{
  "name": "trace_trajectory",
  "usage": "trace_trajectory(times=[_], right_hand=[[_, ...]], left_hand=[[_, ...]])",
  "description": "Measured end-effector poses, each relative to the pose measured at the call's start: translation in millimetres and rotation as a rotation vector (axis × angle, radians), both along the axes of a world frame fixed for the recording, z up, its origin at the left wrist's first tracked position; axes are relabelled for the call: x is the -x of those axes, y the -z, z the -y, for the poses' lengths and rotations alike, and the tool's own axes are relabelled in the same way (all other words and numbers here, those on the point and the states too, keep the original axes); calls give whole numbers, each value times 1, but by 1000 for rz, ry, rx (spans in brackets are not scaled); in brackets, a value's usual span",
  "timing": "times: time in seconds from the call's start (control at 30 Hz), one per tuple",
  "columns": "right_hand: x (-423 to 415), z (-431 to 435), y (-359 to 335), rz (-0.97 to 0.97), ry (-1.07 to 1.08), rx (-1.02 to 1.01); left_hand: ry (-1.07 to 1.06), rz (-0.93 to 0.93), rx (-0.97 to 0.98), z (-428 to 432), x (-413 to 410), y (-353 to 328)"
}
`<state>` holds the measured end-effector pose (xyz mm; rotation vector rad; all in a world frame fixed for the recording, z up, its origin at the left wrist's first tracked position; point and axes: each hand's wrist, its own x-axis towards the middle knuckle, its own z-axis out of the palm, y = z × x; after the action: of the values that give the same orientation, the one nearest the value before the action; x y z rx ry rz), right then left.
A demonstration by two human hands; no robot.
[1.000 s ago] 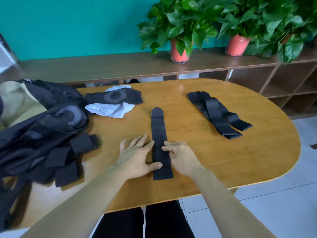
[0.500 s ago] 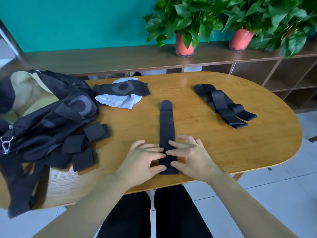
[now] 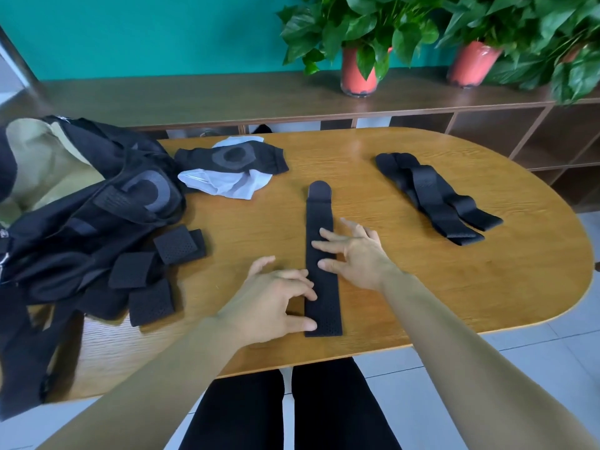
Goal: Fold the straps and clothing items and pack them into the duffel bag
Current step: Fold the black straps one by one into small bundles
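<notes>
A long black strap (image 3: 321, 219) lies flat on the wooden table (image 3: 422, 287), running away from me. My left hand (image 3: 272, 306) rests on its near end, fingers and thumb touching the left edge. My right hand (image 3: 357, 254) presses the strap's middle with spread, straight fingers. The black duffel bag (image 3: 81, 203) sits open at the left, its tan lining showing. Several folded black straps (image 3: 156, 271) lie against the bag. A black and white clothing item (image 3: 233, 170) lies behind the strap. More loose black straps (image 3: 435, 203) lie at the right.
A low wooden shelf (image 3: 227, 95) runs behind the table with two potted plants (image 3: 360, 37) on it. The table's rounded end is at the right. My legs (image 3: 292, 410) are under the near edge.
My right hand has slid up the strap from its near end to the middle. The left hand has stayed near the bottom end. The view has shifted a little.
</notes>
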<state>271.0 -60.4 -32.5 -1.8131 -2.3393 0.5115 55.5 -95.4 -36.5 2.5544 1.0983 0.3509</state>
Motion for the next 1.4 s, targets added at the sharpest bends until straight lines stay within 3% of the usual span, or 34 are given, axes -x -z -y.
trace_trajectory(times=[0.5, 0.73, 0.87, 1.07, 1.17, 1.27, 1.4], right_hand=[[-6, -75, 0, 144, 122, 6], [-8, -44, -21, -272, 345, -268], [-12, -1, -35, -421, 275, -316], [-15, 71, -9, -547, 127, 59], [-12, 92, 0, -451, 139, 168], [-7, 99, 4, -360, 164, 122], [7, 93, 17, -620, 353, -76]], left_hand=[[-2, -95, 47, -18, -7, -5], [-13, -76, 64, -15, -8, -7], [-45, -49, 74, -10, -8, -6], [-111, -17, 72, 6, -9, -6], [-137, -40, 94, 15, -9, -9], [-144, -53, 101, 21, -7, -9], [-248, 105, 72, 23, -11, 0]])
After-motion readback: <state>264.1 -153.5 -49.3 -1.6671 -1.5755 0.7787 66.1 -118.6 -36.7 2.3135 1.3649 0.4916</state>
